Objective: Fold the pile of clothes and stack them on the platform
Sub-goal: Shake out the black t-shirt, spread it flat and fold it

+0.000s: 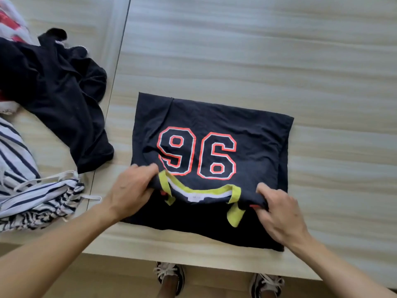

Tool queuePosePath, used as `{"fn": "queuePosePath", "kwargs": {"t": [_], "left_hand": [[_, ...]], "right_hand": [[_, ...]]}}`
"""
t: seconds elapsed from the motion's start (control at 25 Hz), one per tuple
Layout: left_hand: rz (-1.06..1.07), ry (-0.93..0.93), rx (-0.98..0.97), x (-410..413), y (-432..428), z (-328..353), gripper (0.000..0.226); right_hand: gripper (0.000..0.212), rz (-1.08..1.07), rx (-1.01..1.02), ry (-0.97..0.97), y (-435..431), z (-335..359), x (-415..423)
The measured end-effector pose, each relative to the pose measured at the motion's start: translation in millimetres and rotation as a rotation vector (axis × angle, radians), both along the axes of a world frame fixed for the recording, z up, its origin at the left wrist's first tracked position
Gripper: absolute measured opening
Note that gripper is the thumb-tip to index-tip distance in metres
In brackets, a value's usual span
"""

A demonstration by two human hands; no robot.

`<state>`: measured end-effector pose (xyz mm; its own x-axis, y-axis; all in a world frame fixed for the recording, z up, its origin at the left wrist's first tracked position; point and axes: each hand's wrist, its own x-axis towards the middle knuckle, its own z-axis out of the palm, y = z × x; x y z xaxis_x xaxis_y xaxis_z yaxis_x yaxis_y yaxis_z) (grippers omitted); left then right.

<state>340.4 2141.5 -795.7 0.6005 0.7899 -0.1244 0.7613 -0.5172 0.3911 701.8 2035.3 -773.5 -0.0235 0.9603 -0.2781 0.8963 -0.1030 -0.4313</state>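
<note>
A dark navy shirt [247, 125] with an orange-and-white "96" and a yellow-green neck trim lies partly folded on the pale wooden table [279, 50], near its front edge. My left hand [131, 190] pinches the shirt's folded edge at the left end of the collar. My right hand [279, 211] grips the same edge at the right end of the collar. The upper layer with the number lies folded over a lower dark layer.
A heap of unfolded clothes lies at the left: a dark garment [55, 93], a navy-and-white striped one [25, 186] and a red-and-white one [10, 24]. A seam [120, 50] divides the table. My shoes [169, 276] show below the front edge.
</note>
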Motion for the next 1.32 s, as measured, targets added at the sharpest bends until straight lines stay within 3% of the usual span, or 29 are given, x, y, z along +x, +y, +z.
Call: {"fn": "queuePosePath", "kwargs": {"t": [0.12, 0.2, 0.32, 0.44, 0.6, 0.72, 0.8, 0.96, 1.16, 1.24, 1.32], "left_hand": [[0.035, -0.094, 0.049, -6.6, 8.2, 12.0, 0.006], [-0.162, 0.058, 0.112, -20.9, -0.1, 6.6, 0.018], [-0.450, 0.364, 0.067, -44.6, -26.6, -23.0, 0.024], [-0.532, 0.408, -0.092, -46.2, -33.7, -33.2, 0.021], [-0.271, 0.200, 0.021, -10.8, -13.4, -32.2, 0.027], [0.092, 0.322, -0.073, -0.3, -4.4, -55.6, 0.086], [0.271, 0.361, -0.164, -0.4, -2.7, -71.4, 0.102], [0.416, 0.339, -0.247, 13.1, 32.0, -80.1, 0.100], [0.014, 0.496, -0.036, 71.4, 136.2, -78.8, 0.090], [-0.090, 0.543, 0.122, 116.9, 168.6, -65.5, 0.077], [-0.114, 0.407, 0.222, 156.5, 159.0, -54.6, 0.070]], "right_hand": [[0.025, -0.038, 0.101, 0.054, 6.3, 12.1, 6.7], [0.028, 0.106, 0.049, -0.062, -9.2, 0.8, 11.1], [0.046, 0.436, -0.230, -0.273, -44.5, -31.5, 11.5], [0.038, 0.417, -0.353, -0.250, -59.1, -47.0, 4.9], [0.024, 0.172, -0.015, -0.107, -21.9, -46.0, -7.1], [0.065, 0.152, -0.025, -0.114, 6.6, -64.9, -7.5], [0.072, 0.181, -0.100, -0.182, 11.8, -81.3, -0.8], [0.072, 0.150, -0.185, -0.258, -14.7, -86.1, 11.8], [0.083, 0.080, -0.309, -0.182, -42.5, -64.0, -20.5], [0.074, 0.157, -0.277, -0.095, -36.5, -55.7, -30.7], [0.057, 0.226, -0.291, 0.069, -17.0, -49.9, -28.2]]}}
